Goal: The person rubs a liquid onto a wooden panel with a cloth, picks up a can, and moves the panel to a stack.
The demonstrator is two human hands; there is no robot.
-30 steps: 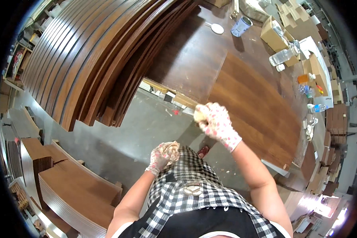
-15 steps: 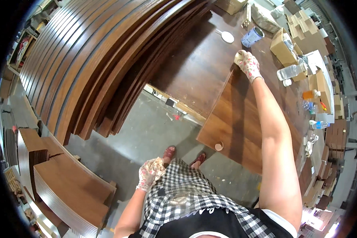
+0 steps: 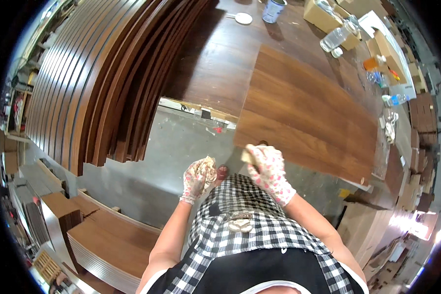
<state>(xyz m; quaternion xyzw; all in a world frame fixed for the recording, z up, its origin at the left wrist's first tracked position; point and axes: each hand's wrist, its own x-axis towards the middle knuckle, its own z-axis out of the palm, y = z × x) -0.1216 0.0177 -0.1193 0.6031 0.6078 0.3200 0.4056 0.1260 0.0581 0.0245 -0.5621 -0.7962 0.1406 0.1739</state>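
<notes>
My left hand [image 3: 193,183], in a white glove with pink dots, is closed around a crumpled cream rag [image 3: 209,169] in front of my checked apron. My right hand [image 3: 269,174], gloved the same way, is closed on a small beige pad [image 3: 248,157]; whether it is sponge or folded cloth I cannot tell. That hand is by the near edge of a flat brown wood-grain board [image 3: 308,115], which lies on the dark brown worktable [image 3: 213,73]. The hand partly hides a round hole near the board's edge.
Curved brown panels [image 3: 78,93] stand stacked at the left, with more curved pieces [image 3: 115,240] lower left. A blue can [image 3: 273,11] and a white round lid [image 3: 243,18] sit at the back. Bottles [image 3: 335,39] and cardboard boxes [image 3: 321,17] line the right side.
My right hand has come back from the board's far corner to its near edge, with the pad still in it. My left hand keeps the rag, slightly higher. The view has shifted.
</notes>
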